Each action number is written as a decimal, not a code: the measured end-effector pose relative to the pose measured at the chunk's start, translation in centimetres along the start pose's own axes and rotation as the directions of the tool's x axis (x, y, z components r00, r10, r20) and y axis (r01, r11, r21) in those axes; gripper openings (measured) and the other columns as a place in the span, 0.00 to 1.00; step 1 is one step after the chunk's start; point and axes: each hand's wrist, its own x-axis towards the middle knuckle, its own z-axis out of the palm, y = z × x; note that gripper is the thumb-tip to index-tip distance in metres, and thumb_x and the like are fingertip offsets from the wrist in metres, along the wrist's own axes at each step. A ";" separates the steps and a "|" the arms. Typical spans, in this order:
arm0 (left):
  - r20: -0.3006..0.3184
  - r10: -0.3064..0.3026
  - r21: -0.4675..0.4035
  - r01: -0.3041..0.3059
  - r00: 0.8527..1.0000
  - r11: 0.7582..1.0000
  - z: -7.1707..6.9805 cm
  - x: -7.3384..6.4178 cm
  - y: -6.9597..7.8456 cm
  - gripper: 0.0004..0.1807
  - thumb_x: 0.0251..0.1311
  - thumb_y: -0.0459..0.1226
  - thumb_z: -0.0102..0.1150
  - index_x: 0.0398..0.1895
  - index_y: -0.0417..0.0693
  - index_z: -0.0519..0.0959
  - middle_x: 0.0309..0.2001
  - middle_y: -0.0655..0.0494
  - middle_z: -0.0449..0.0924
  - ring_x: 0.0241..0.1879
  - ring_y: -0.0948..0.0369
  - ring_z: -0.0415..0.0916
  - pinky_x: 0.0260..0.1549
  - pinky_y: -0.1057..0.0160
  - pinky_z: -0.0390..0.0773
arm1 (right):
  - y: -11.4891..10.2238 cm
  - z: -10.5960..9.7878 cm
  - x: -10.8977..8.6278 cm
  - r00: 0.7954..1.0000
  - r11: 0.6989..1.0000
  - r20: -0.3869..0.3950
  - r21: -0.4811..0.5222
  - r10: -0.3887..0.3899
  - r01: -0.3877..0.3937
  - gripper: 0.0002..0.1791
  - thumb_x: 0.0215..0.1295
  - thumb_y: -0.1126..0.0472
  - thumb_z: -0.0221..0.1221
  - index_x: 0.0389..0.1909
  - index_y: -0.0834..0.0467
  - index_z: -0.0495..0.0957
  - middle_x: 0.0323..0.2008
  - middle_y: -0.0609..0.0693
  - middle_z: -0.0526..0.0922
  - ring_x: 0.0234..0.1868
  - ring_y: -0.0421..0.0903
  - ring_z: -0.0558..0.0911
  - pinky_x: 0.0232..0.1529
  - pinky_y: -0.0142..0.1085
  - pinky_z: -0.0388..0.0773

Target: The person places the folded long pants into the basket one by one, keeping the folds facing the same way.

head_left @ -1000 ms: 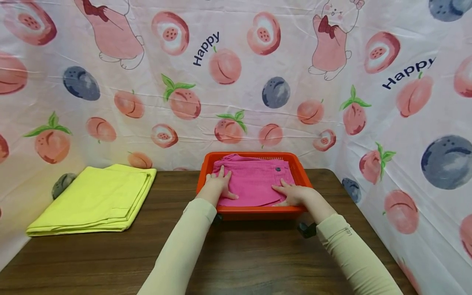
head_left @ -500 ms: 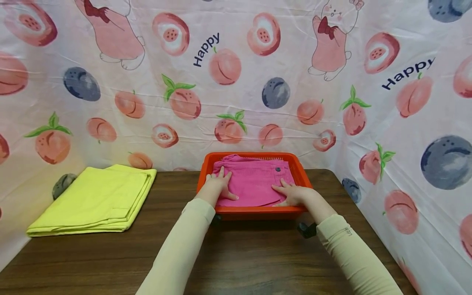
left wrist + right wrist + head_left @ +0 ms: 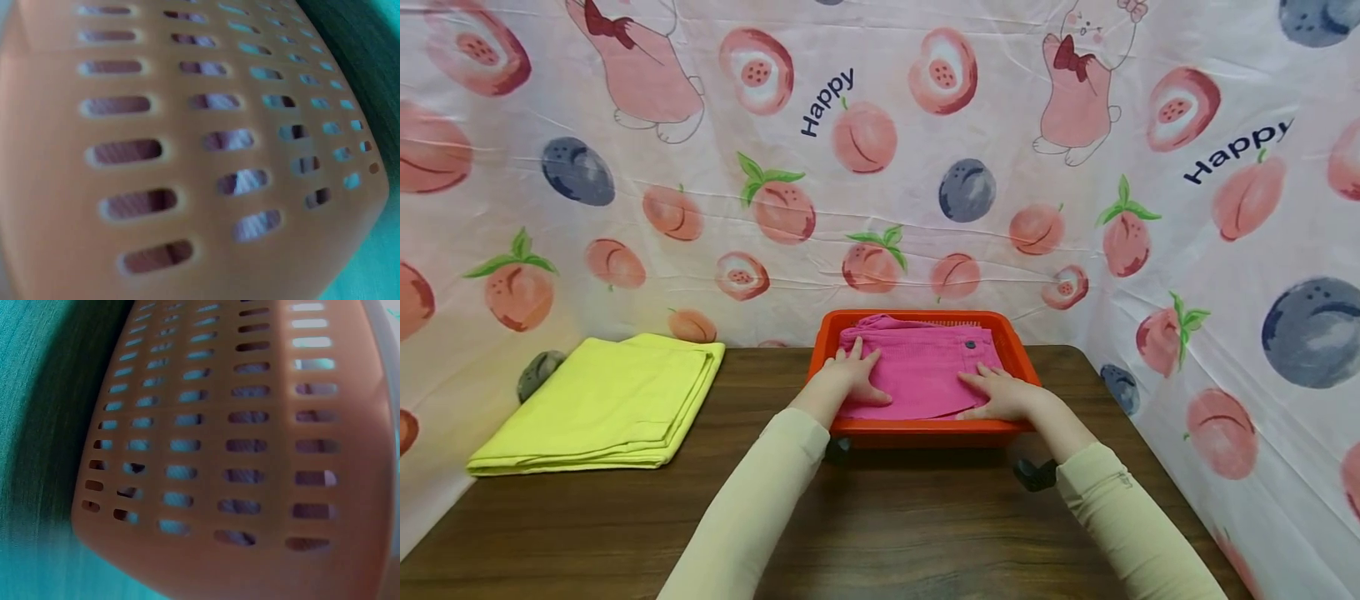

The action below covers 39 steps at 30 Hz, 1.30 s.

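A pink ribbed garment [image 3: 925, 367], folded flat with a dark button near its upper right, lies in an orange-red plastic basket [image 3: 925, 427] at the back of the table. Over the garment's left side rests my left hand [image 3: 847, 379], fingers spread and fairly straight. My right hand [image 3: 1002, 394] reaches over the basket's right side, its extended fingers touching the garment's lower right. Neither hand is seen in its wrist view. The slotted basket wall [image 3: 50, 156] fills the left wrist view, and the slotted side [image 3: 125, 550] fills the right one.
A folded yellow cloth [image 3: 602, 404] lies on the dark wooden table [image 3: 910, 525] at the left. Fruit-printed fabric [image 3: 820, 283] hangs behind the table and along both sides. A black device [image 3: 1034, 475] sits at the right wrist.
The head view has shifted slightly, so the scene sits a little further right. Both forearms have spread slightly outward, while the hands stay on the pink garment.
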 end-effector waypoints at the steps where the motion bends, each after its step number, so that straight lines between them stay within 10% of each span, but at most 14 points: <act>1: -0.004 0.008 -0.010 -0.008 1.000 1.000 0.0 -0.1 0.1 0.53 0.51 0.57 0.65 0.76 0.54 0.50 0.75 0.41 0.32 0.71 0.37 0.36 0.65 0.40 0.48 | 0.1 0.0 -0.1 1.000 1.000 -0.008 0.005 -0.001 0.001 0.48 0.57 0.36 0.60 0.73 0.55 0.57 0.72 0.67 0.47 0.71 0.68 0.46 0.64 0.62 0.49; 12: -0.097 0.109 0.059 -0.104 0.989 0.993 -0.6 -0.3 0.0 0.48 0.54 0.59 0.62 0.76 0.57 0.53 0.75 0.43 0.44 0.69 0.39 0.49 0.60 0.39 0.58 | 0.0 -0.1 -0.5 0.991 0.999 -0.128 -0.018 -0.048 0.046 0.42 0.59 0.39 0.61 0.70 0.56 0.64 0.69 0.64 0.60 0.69 0.62 0.58 0.64 0.57 0.55; 20: -0.217 0.171 0.163 -0.137 0.961 0.977 -1.2 -1.0 0.1 0.41 0.60 0.61 0.53 0.73 0.56 0.60 0.71 0.45 0.58 0.68 0.42 0.53 0.61 0.38 0.55 | -0.9 -0.6 -0.9 0.947 0.985 -0.303 -0.161 -0.112 0.065 0.37 0.62 0.39 0.57 0.67 0.56 0.69 0.66 0.61 0.65 0.67 0.63 0.61 0.61 0.61 0.54; 39: -0.344 0.114 0.118 -0.077 0.932 0.990 -2.5 -4.1 -3.1 0.42 0.61 0.63 0.49 0.74 0.56 0.57 0.72 0.38 0.49 0.70 0.36 0.42 0.61 0.32 0.41 | -2.5 -0.3 -0.7 0.916 0.983 -0.388 -0.180 -0.097 0.028 0.43 0.60 0.30 0.52 0.72 0.48 0.60 0.73 0.59 0.53 0.71 0.63 0.49 0.64 0.64 0.44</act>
